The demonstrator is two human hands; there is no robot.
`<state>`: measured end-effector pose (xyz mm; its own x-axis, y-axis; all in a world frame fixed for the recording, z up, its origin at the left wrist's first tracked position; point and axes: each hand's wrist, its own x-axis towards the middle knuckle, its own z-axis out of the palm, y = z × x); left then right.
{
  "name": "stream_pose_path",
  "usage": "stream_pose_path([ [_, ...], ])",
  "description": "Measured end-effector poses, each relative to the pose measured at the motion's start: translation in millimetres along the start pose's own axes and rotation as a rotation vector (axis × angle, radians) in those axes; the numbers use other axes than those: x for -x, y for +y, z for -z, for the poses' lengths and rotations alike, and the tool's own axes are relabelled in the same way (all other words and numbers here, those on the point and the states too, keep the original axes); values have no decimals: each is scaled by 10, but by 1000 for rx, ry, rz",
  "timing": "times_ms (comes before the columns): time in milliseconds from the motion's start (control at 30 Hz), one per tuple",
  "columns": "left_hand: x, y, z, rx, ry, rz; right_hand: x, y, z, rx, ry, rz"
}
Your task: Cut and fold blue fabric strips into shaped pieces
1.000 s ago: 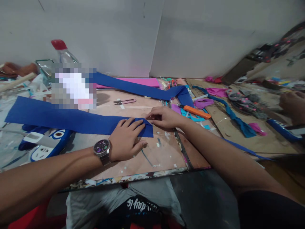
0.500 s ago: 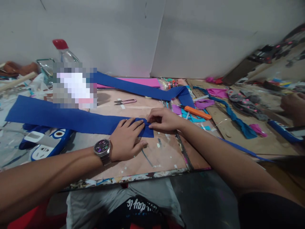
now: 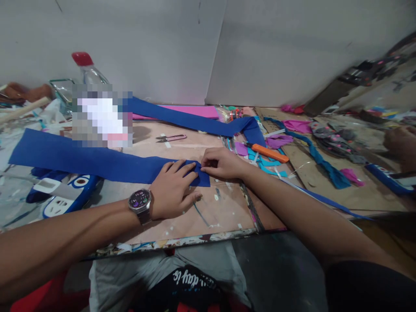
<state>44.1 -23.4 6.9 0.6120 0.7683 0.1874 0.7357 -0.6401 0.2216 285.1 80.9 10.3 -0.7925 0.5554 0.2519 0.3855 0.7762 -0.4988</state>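
- A blue fabric strip [image 3: 81, 158] is lying across the worktable [image 3: 224, 208], seemingly creasing only at its right end; the rest is lying flat.
- The left hand [image 3: 173, 188], spread, is pressing it, gripping nothing.
- The right hand [image 3: 224, 162], half-curled, is touching that end; pinching is unclear.

Pink-handled metal snips [image 3: 178, 138] are laid on the pale, spotted bench [image 3: 182, 225], an orange plastic cutter [image 3: 271, 153] is placed beside turquoise scraps [image 3: 267, 164], and a crumpled teal fabric strip [image 3: 316, 157] is spread over brown cardboard [image 3: 305, 177].
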Motion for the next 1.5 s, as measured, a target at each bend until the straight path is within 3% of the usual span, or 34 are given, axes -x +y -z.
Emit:
stream_pose_path([
  [867, -9, -9, -46, -9, 8, 13, -7, -17, -18, -26, 3, -13],
  [1133, -16, -6, -32, -14, 3, 18, 5, 38, 27, -17, 51, 13],
  [1500, -15, 0, -31, -29, -2, 15, 27, 99, 81, -12, 5, 89],
])
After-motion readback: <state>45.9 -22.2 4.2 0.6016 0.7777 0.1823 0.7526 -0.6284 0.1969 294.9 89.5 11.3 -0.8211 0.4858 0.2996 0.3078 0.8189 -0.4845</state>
